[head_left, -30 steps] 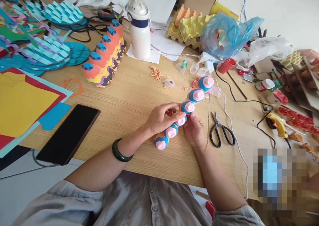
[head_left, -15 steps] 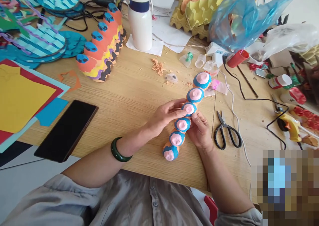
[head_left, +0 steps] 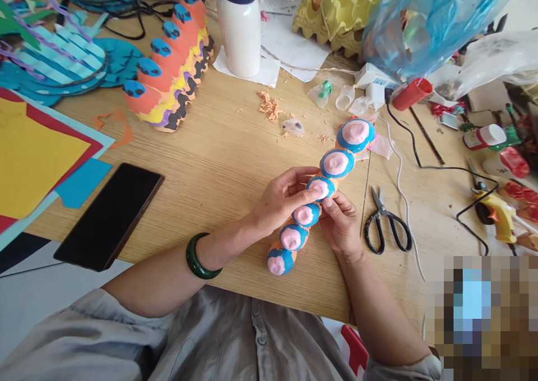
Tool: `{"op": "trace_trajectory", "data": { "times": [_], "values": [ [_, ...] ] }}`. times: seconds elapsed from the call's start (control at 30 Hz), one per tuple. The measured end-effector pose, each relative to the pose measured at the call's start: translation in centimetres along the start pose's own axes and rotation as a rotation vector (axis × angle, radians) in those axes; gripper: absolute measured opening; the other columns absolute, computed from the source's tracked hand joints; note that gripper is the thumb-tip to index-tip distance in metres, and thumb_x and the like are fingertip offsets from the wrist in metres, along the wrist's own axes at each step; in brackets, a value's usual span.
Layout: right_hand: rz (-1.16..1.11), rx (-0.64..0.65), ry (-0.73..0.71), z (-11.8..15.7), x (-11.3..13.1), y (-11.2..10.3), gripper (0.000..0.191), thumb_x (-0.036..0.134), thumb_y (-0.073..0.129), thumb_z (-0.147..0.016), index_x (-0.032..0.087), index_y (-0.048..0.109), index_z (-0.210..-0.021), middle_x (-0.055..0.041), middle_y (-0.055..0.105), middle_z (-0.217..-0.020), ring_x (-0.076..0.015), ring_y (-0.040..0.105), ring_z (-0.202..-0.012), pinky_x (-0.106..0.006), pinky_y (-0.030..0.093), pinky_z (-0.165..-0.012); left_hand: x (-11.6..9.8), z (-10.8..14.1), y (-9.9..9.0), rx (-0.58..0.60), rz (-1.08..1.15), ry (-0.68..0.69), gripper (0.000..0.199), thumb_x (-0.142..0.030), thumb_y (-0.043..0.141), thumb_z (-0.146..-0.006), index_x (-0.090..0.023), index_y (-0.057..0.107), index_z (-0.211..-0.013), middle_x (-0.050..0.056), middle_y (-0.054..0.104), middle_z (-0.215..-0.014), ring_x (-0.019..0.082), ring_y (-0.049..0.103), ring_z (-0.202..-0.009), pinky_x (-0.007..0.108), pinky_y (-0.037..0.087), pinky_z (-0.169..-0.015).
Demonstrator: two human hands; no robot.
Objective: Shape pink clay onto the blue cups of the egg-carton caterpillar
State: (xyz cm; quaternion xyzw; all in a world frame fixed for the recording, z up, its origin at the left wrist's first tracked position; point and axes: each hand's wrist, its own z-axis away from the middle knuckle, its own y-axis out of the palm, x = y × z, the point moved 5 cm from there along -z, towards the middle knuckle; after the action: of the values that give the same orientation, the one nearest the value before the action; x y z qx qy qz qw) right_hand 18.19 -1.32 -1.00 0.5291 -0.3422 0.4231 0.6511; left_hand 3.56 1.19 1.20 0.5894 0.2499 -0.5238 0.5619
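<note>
A painted egg-carton strip (head_left: pixel 337 164) runs slantwise between my hands, its row of bumps blue with soft pink caps and orange lower edges. My left hand (head_left: pixel 282 200) grips it at the middle bumps, the thumb lying against a pink cap. From the other side, my right hand (head_left: pixel 341 224) holds the same stretch, thumb at the edge and the other fingers partly hidden beneath. The strip's far end is raised toward the back of the table. Black-handled scissors (head_left: pixel 385 221) lie to the right of my right hand.
At the left rear stands an orange painted egg carton (head_left: pixel 168 67) near a white bottle (head_left: pixel 240 31). A phone (head_left: pixel 110 215) and coloured paper (head_left: pixel 46 157) lie left. Cables, a red tube (head_left: pixel 412 93), a yellow glue gun (head_left: pixel 498 215) and a blue plastic bag (head_left: pixel 420 28) occupy the right.
The egg-carton strip has tilted, its far end moving right and up toward the camera and its near end slightly left. Both hands keep their hold. The whole view has shifted slightly.
</note>
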Motion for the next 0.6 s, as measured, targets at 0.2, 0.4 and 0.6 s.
{"op": "trace_trajectory", "data": {
  "times": [0.2,0.4,0.6],
  "values": [
    [0.044,-0.026,-0.003,0.15,-0.02,-0.56,0.028,0.053,0.100,-0.070,0.033,0.084,-0.081,0.0033,0.077,-0.075,-0.0169,0.063,-0.064,-0.035,0.055,-0.066,0.15,0.08,0.28,0.028,0.072,-0.017,0.053,-0.042,0.088,-0.084,-0.018,0.072,-0.129,0.010,0.081,-0.122,0.026,0.075,-0.117,0.032,0.059,-0.092],
    [0.056,-0.034,-0.035,0.21,0.10,-0.50,0.028,0.053,0.101,-0.068,0.037,0.088,-0.086,0.0031,0.084,-0.086,-0.0180,0.069,-0.072,-0.035,0.058,-0.070,0.25,0.13,0.29,0.016,0.080,-0.040,0.051,-0.043,0.087,-0.084,-0.020,0.073,-0.127,0.010,0.081,-0.120,0.028,0.076,-0.117,0.037,0.061,-0.094],
    [0.078,-0.041,-0.028,0.22,-0.08,-0.66,0.028,0.054,0.100,-0.070,0.036,0.087,-0.088,0.0029,0.083,-0.082,-0.0191,0.069,-0.071,-0.037,0.058,-0.070,0.76,0.06,0.10,-0.020,0.058,-0.077,0.048,-0.046,0.084,-0.084,-0.025,0.074,-0.127,0.009,0.081,-0.117,0.032,0.076,-0.118,0.042,0.062,-0.093]
  ]
}}
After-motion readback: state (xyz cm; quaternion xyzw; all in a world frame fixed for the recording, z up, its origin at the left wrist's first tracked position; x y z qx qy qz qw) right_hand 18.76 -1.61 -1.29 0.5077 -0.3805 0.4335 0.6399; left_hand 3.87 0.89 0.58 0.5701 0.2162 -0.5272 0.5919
